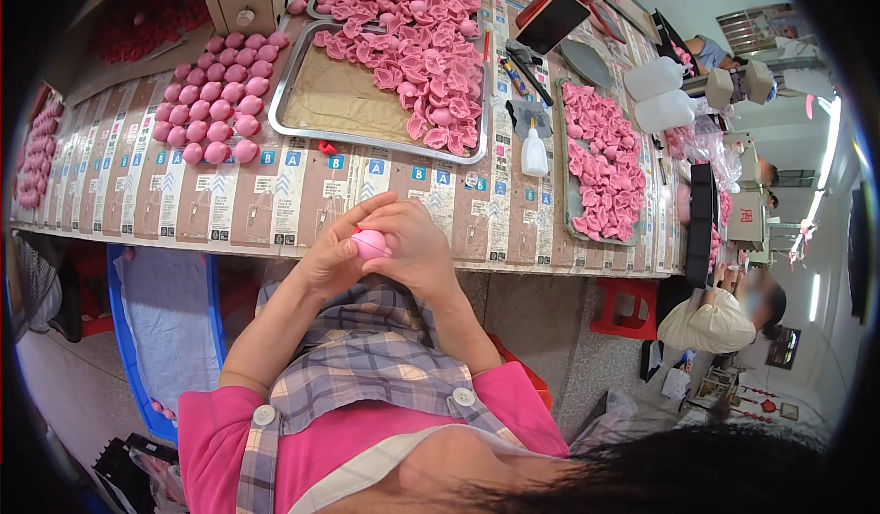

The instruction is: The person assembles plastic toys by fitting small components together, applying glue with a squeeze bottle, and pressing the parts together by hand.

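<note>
Blue square labels (377,166), each bearing one white capital letter, repeat along the brown-and-white striped, printed tabletop (307,204) from ten to one o'clock, among pale blue chevron signs (220,184) and fine print too small to read. At three o'clock, one red character marks a beige, box-shaped housing (747,228).

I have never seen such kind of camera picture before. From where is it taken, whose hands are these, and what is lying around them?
No machine here: these are a person's own bare left hand and right hand. The picture comes from a wide camera on that person's head, looking down, so straight edges bend near the rim. Together, the hands hold a small pink ball in front of the table. On it are rows of rounded pink pieces at left, a large metal tray partly covered with curled pink pieces, and a small white bottle.
</note>
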Tool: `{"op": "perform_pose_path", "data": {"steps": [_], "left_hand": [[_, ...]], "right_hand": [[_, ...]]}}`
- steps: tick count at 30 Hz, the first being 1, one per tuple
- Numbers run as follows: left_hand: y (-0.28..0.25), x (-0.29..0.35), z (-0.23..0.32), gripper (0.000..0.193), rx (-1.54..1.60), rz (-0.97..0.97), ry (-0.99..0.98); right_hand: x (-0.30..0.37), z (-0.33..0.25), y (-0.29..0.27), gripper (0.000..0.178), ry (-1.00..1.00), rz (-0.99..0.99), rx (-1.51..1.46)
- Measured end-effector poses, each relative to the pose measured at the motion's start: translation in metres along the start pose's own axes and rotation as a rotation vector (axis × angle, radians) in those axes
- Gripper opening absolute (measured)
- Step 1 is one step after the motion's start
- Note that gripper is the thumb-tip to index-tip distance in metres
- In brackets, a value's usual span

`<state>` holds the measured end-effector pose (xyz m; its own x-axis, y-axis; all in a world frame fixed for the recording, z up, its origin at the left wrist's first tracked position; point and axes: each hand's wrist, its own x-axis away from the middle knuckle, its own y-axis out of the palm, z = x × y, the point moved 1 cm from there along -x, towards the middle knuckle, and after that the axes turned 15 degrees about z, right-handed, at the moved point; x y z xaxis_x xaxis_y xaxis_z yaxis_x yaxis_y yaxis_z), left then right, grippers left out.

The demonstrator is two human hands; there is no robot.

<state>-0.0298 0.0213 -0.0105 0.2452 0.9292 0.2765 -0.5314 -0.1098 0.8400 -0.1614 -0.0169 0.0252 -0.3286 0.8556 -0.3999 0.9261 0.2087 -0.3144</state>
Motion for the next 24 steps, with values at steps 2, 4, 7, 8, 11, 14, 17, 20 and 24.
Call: {"op": "perform_pose_path", "data": {"steps": [2,4,7,8,11,14,17,20,24], "left_hand": [[0.004,0.000,-0.002,0.086,0.067,-0.004,-0.026],[0.004,0.000,-0.003,0.085,0.071,0.000,-0.041],[0.002,0.001,-0.004,0.084,0.076,0.007,-0.051],[0.001,0.001,-0.005,0.083,0.077,0.008,-0.048],[0.004,0.001,-0.005,0.082,0.087,0.011,-0.038],[0.003,0.002,-0.005,0.079,0.061,0.002,-0.030],[0.008,0.004,-0.003,0.076,0.068,0.009,-0.026],[0.017,0.005,-0.003,0.080,0.053,0.085,0.004],[0.018,0.006,-0.002,0.079,0.046,0.075,-0.007]], "right_hand": [[0.000,0.000,0.000,0.038,-0.018,0.017,0.014],[0.001,0.000,0.000,0.038,-0.034,0.033,0.027],[0.001,0.000,0.001,0.036,-0.045,0.073,-0.006],[0.001,0.000,0.001,0.036,-0.066,0.074,0.010],[0.001,-0.002,0.000,0.034,-0.090,0.079,0.026],[0.001,-0.005,-0.001,0.034,-0.113,0.092,0.011],[0.002,-0.002,-0.002,0.034,-0.139,0.092,0.012],[0.002,-0.003,-0.004,0.034,-0.146,0.067,0.031],[0.002,-0.002,-0.004,0.033,-0.168,0.046,0.047]]}}
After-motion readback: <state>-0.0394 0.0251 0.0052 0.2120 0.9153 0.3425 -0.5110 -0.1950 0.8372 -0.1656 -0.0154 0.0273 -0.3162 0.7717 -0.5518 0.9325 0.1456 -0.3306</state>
